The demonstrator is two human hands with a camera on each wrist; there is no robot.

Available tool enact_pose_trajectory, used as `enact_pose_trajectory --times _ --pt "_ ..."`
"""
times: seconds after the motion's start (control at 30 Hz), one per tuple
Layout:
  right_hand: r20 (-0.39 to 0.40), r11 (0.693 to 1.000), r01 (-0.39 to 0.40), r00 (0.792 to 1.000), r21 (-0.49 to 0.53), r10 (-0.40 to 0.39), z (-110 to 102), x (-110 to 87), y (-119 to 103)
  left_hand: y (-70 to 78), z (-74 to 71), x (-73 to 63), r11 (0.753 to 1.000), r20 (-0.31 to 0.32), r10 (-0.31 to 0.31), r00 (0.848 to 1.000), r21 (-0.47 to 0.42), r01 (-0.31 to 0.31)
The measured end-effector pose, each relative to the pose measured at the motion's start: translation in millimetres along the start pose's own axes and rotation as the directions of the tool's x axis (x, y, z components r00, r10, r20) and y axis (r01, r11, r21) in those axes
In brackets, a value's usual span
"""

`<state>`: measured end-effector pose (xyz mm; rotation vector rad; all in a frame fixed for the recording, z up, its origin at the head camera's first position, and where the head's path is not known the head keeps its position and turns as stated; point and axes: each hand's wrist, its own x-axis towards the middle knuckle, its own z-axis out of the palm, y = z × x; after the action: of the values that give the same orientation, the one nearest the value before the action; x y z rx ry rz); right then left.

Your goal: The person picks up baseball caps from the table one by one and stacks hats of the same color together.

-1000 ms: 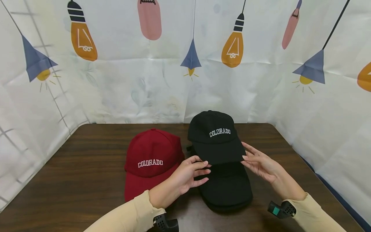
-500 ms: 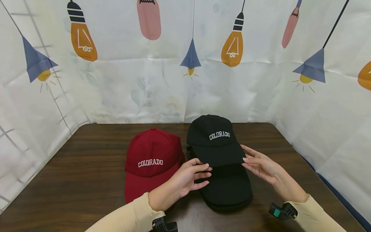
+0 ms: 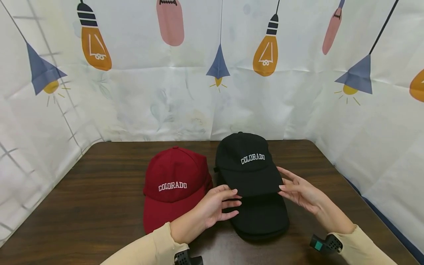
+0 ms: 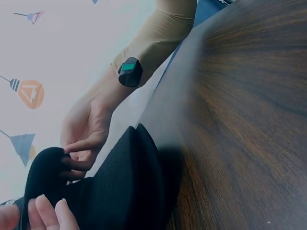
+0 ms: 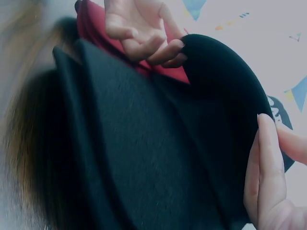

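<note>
A black cap with white COLORADO lettering [image 3: 248, 178] tilts over other black caps [image 3: 261, 217], hiding their crowns. My left hand [image 3: 216, 207] pinches its brim at the left corner, thumb on top and fingers underneath. At the brim's right corner my right hand [image 3: 299, 192] pinches the edge in the same way. Two black brims [image 4: 129, 177] lie one on the other below, as the left wrist view shows. To the left sits a red COLORADO cap [image 3: 175, 167], partly behind my left forearm.
The caps are on a dark wood-grain table [image 3: 82, 198]. White cloth walls [image 3: 142, 99] printed with lamps and bulbs stand behind it and at both sides. More than one red brim edge [image 5: 91, 21] shows in the right wrist view.
The held black cap has come down onto the lower black caps and a little toward me. Both hands have moved down with it, still pinching the brim. The red cap stays put.
</note>
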<state>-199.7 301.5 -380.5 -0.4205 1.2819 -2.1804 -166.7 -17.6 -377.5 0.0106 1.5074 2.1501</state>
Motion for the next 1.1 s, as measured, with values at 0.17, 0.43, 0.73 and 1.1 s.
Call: enact_pose_trajectory --times 0.17,0.43,0.73,1.1 --pt "0.018 0.998 -0.021 1.0 -0.062 0.022 -6.4 -0.5 1.1 -2.5 -1.2 2.2 1.0 -0.017 -0.002 1.0 -0.009 0.002" --pt "-0.102 0.959 -0.103 0.992 -0.265 0.079 -11.9 7.7 -6.7 -4.4 -0.6 2.9 1.0 -0.038 0.009 0.999 -0.007 -0.01" --pt "-0.225 0.929 -0.156 0.971 -0.335 0.082 -16.4 24.5 -16.6 -6.7 0.7 1.0 1.0 -0.051 0.006 0.999 -0.013 -0.007" --pt "-0.164 0.918 -0.147 0.982 -0.369 0.091 -25.8 21.8 -20.3 -8.1 3.9 -1.7 1.0 -0.051 0.008 0.999 0.022 -0.007"
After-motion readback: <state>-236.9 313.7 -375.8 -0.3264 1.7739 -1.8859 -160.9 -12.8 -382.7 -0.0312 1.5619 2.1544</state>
